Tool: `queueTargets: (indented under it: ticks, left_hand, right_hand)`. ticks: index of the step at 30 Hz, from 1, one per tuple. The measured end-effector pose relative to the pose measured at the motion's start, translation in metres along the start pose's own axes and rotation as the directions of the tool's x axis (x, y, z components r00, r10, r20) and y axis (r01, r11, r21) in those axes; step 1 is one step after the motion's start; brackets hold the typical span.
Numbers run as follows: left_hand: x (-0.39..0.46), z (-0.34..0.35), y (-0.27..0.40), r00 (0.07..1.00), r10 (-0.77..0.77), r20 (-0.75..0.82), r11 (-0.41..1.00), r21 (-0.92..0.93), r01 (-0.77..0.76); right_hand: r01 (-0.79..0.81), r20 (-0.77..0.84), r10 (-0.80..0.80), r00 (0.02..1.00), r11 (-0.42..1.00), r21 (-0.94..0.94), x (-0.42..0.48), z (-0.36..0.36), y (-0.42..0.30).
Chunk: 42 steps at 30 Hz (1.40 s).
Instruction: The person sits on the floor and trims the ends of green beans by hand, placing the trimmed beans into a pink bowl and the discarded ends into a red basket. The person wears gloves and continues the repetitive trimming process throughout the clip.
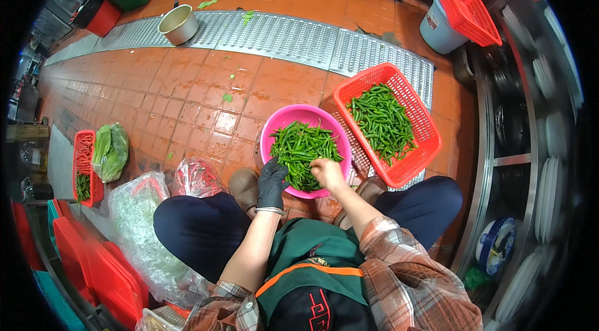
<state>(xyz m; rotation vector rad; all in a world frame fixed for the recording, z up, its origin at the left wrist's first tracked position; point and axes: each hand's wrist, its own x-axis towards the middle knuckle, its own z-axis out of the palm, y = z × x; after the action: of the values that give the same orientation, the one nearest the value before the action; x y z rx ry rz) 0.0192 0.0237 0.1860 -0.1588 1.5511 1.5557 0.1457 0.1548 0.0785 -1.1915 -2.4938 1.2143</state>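
Observation:
Between my feet stands a pink plastic basin [268,127] heaped with green chilli peppers [306,144]. My left hand [272,181], in a black glove, is at the basin's near left side with its fingers over the chillies. My bare right hand [327,173] is bent over the near right part of the heap, fingers drawn together. Whether either hand grips a chilli is too small to tell. Just right of the basin, a red plastic basket [423,132] with perforated walls holds more green chillies [381,120].
On the left lie a bag of leafy greens [111,151], a small red basket [97,188] of red and green chillies, and clear plastic bags [140,218]. A metal pot [178,27] stands on the metal drain grating [276,38]. Shelving with plates [552,200] runs along the right.

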Motion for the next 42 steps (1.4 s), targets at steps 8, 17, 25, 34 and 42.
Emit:
queueTargets:
  ticks: [8, 17, 25, 34, 42]
  left_hand:
    - [0.006, -0.011, -0.012, 0.999, -0.034, 0.037, 0.999, -0.009, 0.035]
    - [0.002, -0.002, -0.008, 0.998, -0.012, 0.062, 1.000, -0.004, 0.012]
    - [-0.007, 0.003, 0.002, 0.991, -0.025, 0.131, 0.989, 0.147, 0.006]
    - [-0.018, 0.008, 0.003, 0.952, 0.030, 0.306, 0.979, 0.184, -0.090]
    - [-0.028, 0.014, 0.008, 0.938, 0.127, 0.322, 0.987, 0.053, -0.152]
  right_hand:
    - [0.017, 0.187, 0.057, 0.981, 0.928, -0.372, -0.016, 0.024, -0.005]
    - [-0.542, 0.370, 0.409, 0.834, 0.733, 0.412, 0.010, -0.018, 0.010]
    - [-0.551, 0.504, 0.224, 0.834, 0.380, 0.743, 0.007, -0.080, -0.076]
    - [-0.382, 0.456, 0.013, 0.890, 0.568, 0.729, -0.010, -0.100, -0.120]
    - [-0.557, 0.570, 0.046, 0.821, 0.289, 0.779, -0.016, -0.100, -0.108]
